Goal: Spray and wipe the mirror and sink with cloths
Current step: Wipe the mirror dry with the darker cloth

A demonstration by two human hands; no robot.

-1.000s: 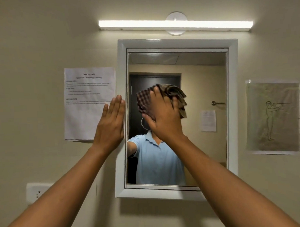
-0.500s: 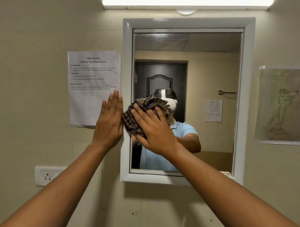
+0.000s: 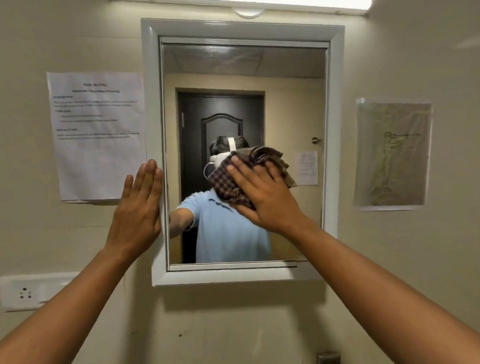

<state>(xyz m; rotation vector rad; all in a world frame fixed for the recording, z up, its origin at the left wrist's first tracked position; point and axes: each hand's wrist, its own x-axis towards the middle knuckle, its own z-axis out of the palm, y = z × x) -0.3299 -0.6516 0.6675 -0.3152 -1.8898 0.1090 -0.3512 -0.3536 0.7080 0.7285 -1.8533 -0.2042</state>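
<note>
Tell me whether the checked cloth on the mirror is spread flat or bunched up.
Bunched up. The checked cloth sits wadded under the right hand, with folded layers sticking out past the fingers against the mirror.

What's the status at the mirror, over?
Left hand flat on the mirror frame. Right hand presses checked cloth to glass. Nothing in the way.

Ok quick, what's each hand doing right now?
Left hand: open, flat against the mirror frame, holding nothing.
Right hand: open, fingers straight, pressing the checked cloth on the mirror.
</note>
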